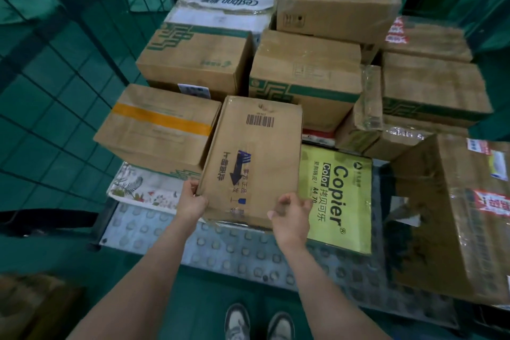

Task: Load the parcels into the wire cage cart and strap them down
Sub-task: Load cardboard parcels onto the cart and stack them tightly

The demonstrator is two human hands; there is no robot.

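Inside the green wire cage cart point(242, 254), the barcoded parcel point(256, 152) lies lengthwise straight ahead; left grip point(193, 201) and right grip point(292, 218) each clasp a near corner

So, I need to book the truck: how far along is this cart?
Done: stacked cartons fill the back of the wire cage cart. In hand: left hand and right hand grip a barcoded carton beside the Copier paper box. Left: the studded floor at the front is bare, and no strap shows.
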